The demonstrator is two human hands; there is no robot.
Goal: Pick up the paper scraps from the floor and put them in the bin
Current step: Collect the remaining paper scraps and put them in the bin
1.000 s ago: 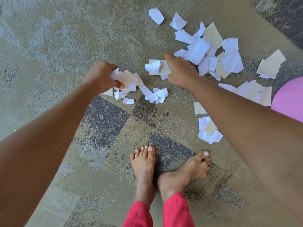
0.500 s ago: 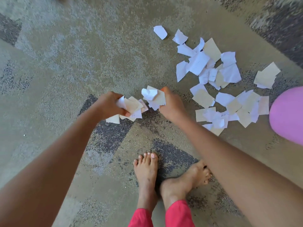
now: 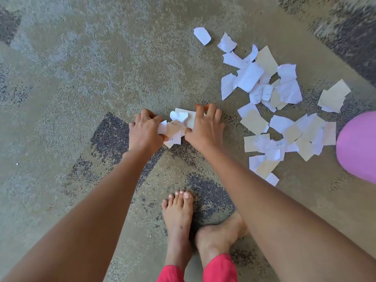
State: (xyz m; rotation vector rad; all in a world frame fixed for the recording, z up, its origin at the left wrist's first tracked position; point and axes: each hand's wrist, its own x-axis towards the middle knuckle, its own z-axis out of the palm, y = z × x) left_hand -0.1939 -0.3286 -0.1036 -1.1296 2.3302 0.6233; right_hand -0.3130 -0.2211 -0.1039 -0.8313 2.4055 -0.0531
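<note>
My left hand (image 3: 144, 132) and my right hand (image 3: 204, 129) are close together above the carpet, both holding one bunch of white and beige paper scraps (image 3: 176, 127) between them. The left hand's fingers curl round its side of the bunch. On the other side, the right hand pinches the scraps between thumb and fingers. Several more loose scraps (image 3: 264, 84) lie scattered on the carpet to the right, with a second patch (image 3: 284, 139) nearer me. A single white scrap (image 3: 202, 36) lies apart at the top. No bin is recognisable.
A pink rounded object (image 3: 358, 145) sits at the right edge, beside the scattered scraps. My bare feet (image 3: 179, 214) stand on the grey-and-beige patterned carpet (image 3: 81, 78) below my hands, red trouser legs at the bottom.
My hands have come together, merging their two bunches of scraps into one. The view has shifted, so the scattered scraps sit further right and lower.
</note>
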